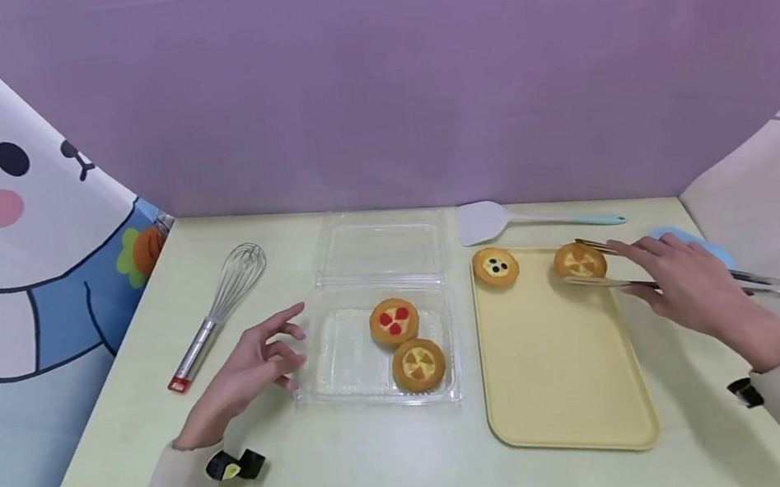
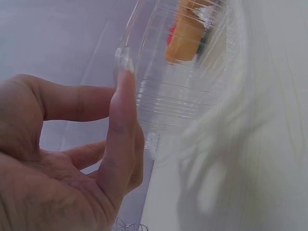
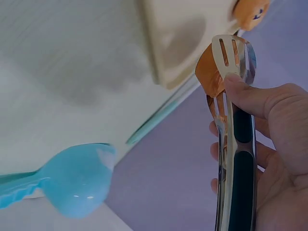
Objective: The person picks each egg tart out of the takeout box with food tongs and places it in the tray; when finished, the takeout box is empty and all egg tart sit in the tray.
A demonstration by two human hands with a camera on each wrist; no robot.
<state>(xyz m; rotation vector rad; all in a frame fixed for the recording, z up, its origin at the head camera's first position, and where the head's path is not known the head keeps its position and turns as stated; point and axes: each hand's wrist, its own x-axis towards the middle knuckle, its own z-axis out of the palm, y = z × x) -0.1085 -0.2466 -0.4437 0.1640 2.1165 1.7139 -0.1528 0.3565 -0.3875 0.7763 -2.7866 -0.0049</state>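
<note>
My right hand grips metal tongs, thumb on one arm and fingers round the other. Between the tong tips is a round tart with triangular toppings, raised over the far right part of the yellow tray. A tart with dark dots lies at the tray's far left corner. My left hand is at the left side of the open clear plastic box, fingers loosely bent, a fingertip right at its rim. Inside that box are a red-topped tart and another triangle-topped tart.
A whisk lies on the left of the table. Behind the tray is a white spatula with a mint handle. A blue scoop sits at the right, partly hidden by my right hand in the head view. A purple backdrop rises behind.
</note>
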